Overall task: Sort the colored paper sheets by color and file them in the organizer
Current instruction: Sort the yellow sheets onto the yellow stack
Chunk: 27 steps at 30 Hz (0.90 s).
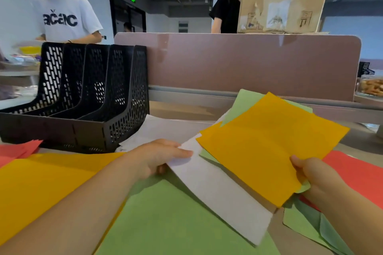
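My right hand grips the near corner of a stack with a yellow sheet on top and a light green sheet showing behind it. My left hand pinches the upper edge of a white sheet that slants out from under the yellow one. On the desk lie a green sheet in front of me, a yellow sheet at left, red sheets at far left, and white sheets beside the black mesh organizer, whose slots look empty.
A red sheet and crumpled green paper lie at right. A mauve desk divider closes the back, with a cardboard box on top. Two people stand beyond it: a white T-shirt and a black top.
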{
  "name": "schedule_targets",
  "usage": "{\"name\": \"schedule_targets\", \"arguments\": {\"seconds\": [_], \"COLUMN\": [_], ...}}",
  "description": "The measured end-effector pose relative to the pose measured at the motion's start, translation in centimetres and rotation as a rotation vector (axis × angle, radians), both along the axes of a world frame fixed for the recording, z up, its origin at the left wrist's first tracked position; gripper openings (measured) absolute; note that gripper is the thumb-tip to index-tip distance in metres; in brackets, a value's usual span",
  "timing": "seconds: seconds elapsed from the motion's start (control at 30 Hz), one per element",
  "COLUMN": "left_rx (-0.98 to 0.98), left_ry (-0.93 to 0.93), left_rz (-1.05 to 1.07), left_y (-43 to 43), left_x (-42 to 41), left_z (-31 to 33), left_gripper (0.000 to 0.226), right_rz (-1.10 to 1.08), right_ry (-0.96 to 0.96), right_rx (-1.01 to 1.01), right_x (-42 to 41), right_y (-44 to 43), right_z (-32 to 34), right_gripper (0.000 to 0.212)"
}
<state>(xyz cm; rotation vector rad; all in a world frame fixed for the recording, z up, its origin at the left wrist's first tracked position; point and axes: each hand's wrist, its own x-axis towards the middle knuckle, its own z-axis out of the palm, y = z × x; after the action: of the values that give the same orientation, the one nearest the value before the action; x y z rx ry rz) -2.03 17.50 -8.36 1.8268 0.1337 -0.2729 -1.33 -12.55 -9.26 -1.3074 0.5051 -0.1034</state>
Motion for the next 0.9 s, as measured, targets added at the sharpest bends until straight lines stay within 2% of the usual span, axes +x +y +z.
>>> {"name": "schedule_targets", "arguments": {"seconds": [0.07, 0.13, 0.17, 0.23, 0.37, 0.47, 0.57, 0.63, 0.7, 0.8, 0.9], "left_rx": [-0.141, -0.325, -0.371, -0.332, -0.041, 0.197, 0.58, 0.862, 1.051, 1.092, 1.139], "left_ry": [0.035, 0.058, 0.064, 0.09, 0.125, 0.105, -0.061, -0.193, -0.308, -0.365, -0.383], "left_rz": [-0.061, -0.09, -0.107, -0.119, 0.006, 0.138, 0.22, 0.193, 0.18, 0.22, 0.24], "left_y": [0.4, 0.7, 0.7, 0.4, 1.0, 2.5, 3.9, 4.3, 4.8, 5.4, 5.7], "left_x": [-0.1, -0.1, -0.3, -0.8, 0.2, 2.8, 5.4, 6.9, 8.5, 11.1, 12.7], "left_z": [-0.2, -0.1, 0.1, 0.7, 2.7, 3.6, 4.2, 4.6, 4.4, 3.5, 2.7], "left_gripper": [0.02, 0.034, 0.038, 0.032, 0.03, 0.04, 0.031, 0.018, 0.01, 0.022, 0.028], "right_rz": [-0.012, -0.019, -0.023, -0.007, 0.018, 0.029, 0.037, 0.054, 0.08, 0.154, 0.216], "right_ry": [-0.006, -0.019, -0.009, -0.005, -0.007, -0.018, 0.011, 0.052, 0.079, 0.105, 0.104], "right_rx": [0.024, 0.028, 0.027, 0.002, -0.124, -0.185, -0.2, -0.225, -0.255, -0.259, -0.247], "right_x": [0.1, 0.1, 0.1, 0.1, -0.1, -0.4, -0.7, -0.7, -0.6, -0.8, -0.2], "right_y": [0.2, 0.6, 0.7, 0.8, 0.5, 0.3, 0.4, 0.7, 1.0, 1.6, 1.4], "right_z": [0.0, -0.1, -0.2, -0.2, 0.3, 0.6, 0.7, 0.6, 0.5, 1.0, 0.9], "right_gripper": [0.038, 0.032, 0.032, 0.031, 0.02, 0.015, 0.016, 0.018, 0.017, 0.018, 0.009]}}
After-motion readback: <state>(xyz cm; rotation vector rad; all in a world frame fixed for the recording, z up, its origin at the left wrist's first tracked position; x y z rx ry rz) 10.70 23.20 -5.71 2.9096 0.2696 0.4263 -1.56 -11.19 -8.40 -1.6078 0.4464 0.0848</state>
